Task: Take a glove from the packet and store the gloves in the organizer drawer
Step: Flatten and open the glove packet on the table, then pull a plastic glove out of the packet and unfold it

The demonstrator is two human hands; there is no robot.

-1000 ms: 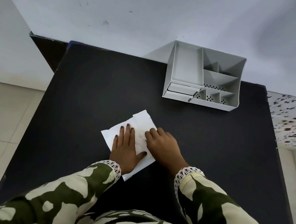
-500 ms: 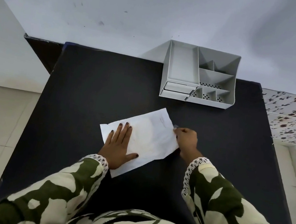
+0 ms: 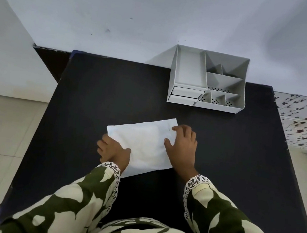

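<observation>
Pale wall and light floor tiles frame a black bench (image 3: 96,92) that fills the middle of the frame. Going left to right: the left hand (image 3: 112,151) sits at the lower-left corner of the packet (image 3: 142,144), thumb on top of the paper and fingers curled at the edge, so it looks like a pinch on that corner, though the fingers underneath are hidden. The packet is a flat white envelope lying on the bench at centre frame; its long axis runs diagonally, from lower left up to upper right, and its upper-right short end points roughly toward the organizer (image 3: 207,80) at upper right. The right hand (image 3: 183,146) lies over that right end, fingers spread flat on the paper, pressing rather than gripping. Which end is the mouth cannot be told. The organizer stands near the bench's far edge, well apart from the packet, with its drawer (image 3: 186,94) at the lower-left front, apparently shut. As for progress, this looks like the very start: no glove is visible outside the packet, so opening it, drawing a glove, pulling the drawer and stowing all remain.
</observation>
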